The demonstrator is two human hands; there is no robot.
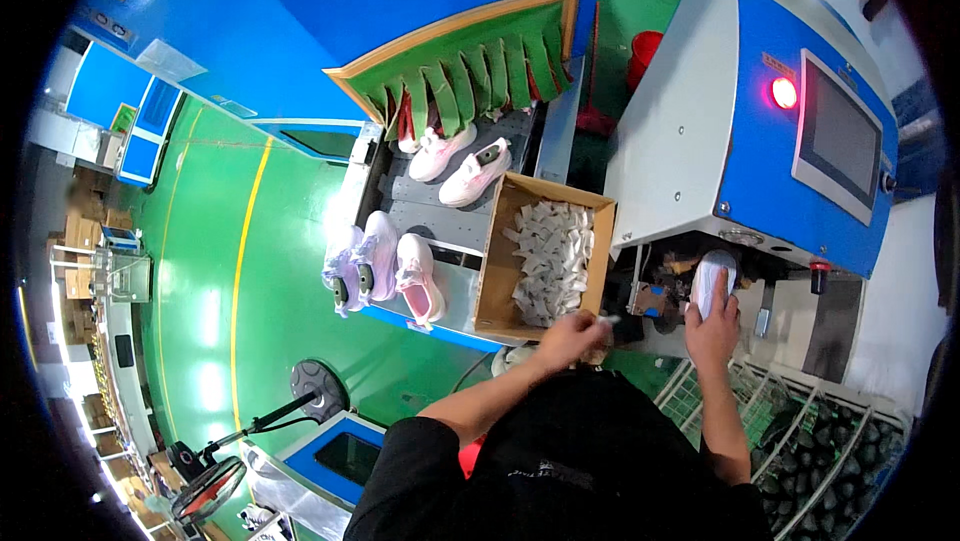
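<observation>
At your far left, stacked cartons stand beyond the green floor, which a yellow line crosses, and a round black-rimmed fan is low in that corner. Next comes the grey worktop, with a lilac shoe and a paler lilac shoe side by side at its left end, dark pieces showing in their openings. Just right of them lies a pinkish-white shoe with a pink lining. Farther back, more pale shoes sit at the hanging green strips, one partly covered by them. An open cardboard box stands at the worktop's right end, filled with small white pieces. Your left hand is at the box's near edge, fingers drawn together by a small whitish bit; it is too blurred to tell whether you grip it. On your right, the blue-and-white machine shows a lit red lamp beside a dark screen. Beneath its front is a whitish shoe; your right hand touches it, index finger stretched along it, though you cannot tell whether the other fingers clasp it. At lower right, a wire cage holds dark rounded pieces.
</observation>
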